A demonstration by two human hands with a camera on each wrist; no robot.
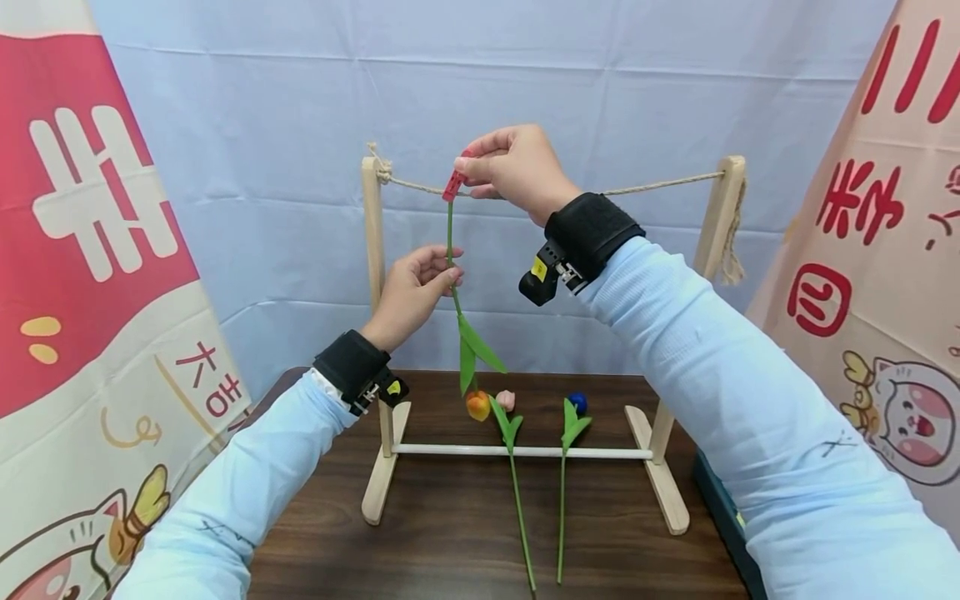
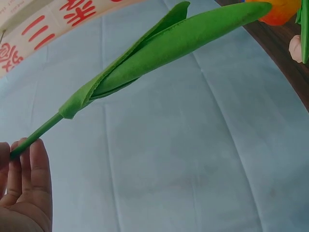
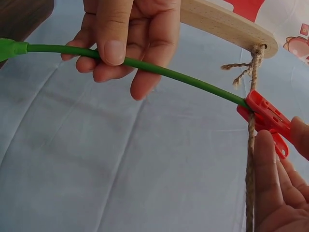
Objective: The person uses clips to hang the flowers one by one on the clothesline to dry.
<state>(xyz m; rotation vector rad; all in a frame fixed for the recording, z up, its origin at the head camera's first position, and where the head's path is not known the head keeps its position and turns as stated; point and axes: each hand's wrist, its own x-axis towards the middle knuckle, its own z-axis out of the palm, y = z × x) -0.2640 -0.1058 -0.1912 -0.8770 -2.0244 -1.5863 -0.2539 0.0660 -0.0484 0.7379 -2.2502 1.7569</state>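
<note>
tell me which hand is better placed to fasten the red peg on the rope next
Probably the right: the right hand pinches the red peg right at the rope, while the left hand holds the stem lower down.

right hand (image 1: 517, 171) raised above left hand (image 1: 410, 287), both pinching, arms (image 1: 720, 367) stretched forward

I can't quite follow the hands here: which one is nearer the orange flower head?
The left hand: it pinches the green stem above the orange flower head. The right hand is higher up, gripping the red clothespin at the rope.
</note>
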